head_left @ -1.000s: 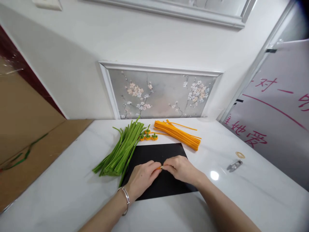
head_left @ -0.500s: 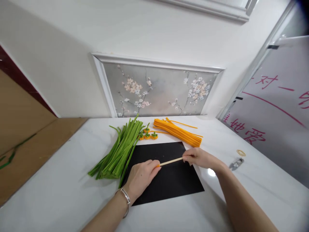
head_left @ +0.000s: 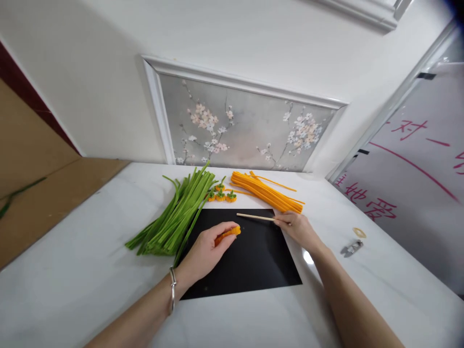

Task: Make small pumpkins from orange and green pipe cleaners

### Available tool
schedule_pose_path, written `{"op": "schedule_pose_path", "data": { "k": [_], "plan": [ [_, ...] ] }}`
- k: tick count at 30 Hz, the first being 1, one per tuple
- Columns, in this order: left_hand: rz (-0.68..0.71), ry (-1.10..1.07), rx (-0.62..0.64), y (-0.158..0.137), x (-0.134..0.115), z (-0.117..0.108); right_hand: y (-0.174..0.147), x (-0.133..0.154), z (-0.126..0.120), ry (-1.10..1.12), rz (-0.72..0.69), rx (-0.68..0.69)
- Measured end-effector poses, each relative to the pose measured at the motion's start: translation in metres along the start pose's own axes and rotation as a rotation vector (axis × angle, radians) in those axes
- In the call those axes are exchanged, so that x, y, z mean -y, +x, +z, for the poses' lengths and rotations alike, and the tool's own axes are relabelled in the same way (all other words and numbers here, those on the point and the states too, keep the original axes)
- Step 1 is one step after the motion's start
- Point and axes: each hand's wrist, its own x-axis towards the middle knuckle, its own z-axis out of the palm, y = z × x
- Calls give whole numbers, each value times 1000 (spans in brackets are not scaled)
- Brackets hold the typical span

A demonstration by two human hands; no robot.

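My left hand (head_left: 203, 251) is closed around a coiled orange pipe cleaner (head_left: 232, 232), whose ridged end shows between thumb and fingers. In my right hand (head_left: 297, 228) is a thin wooden stick (head_left: 255, 217), pinched at one end and pointing left, apart from the coil. Both hands are over a black mat (head_left: 250, 270). Beside the mat on the left lies a bundle of green pipe cleaners (head_left: 177, 217). Orange pipe cleaners (head_left: 266, 191) lie behind it, and several small orange pieces with green tops (head_left: 221, 195) sit between the two bundles.
On the white table (head_left: 384, 285) at right are small metal thread snips (head_left: 351, 248) and a pale yellow ring-shaped item (head_left: 359, 232). A brown board (head_left: 65, 203) borders the table at left. Behind stands a wall with a framed floral panel (head_left: 246, 125); a whiteboard (head_left: 409, 169) leans at right.
The stick has come out of the orange coil, which stays in my left hand. My right hand has lifted the stick slightly away and up. The camera view has tilted a little.
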Motion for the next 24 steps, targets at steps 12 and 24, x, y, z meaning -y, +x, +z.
{"op": "schedule_pose_path", "data": {
  "k": [12,24],
  "plan": [
    [-151,-176,0,-6,9,10,4,41,4,-131,-108,-53],
    [49,116,124,-13,3,15,73,171,56,67,-754,290]
  ]
}}
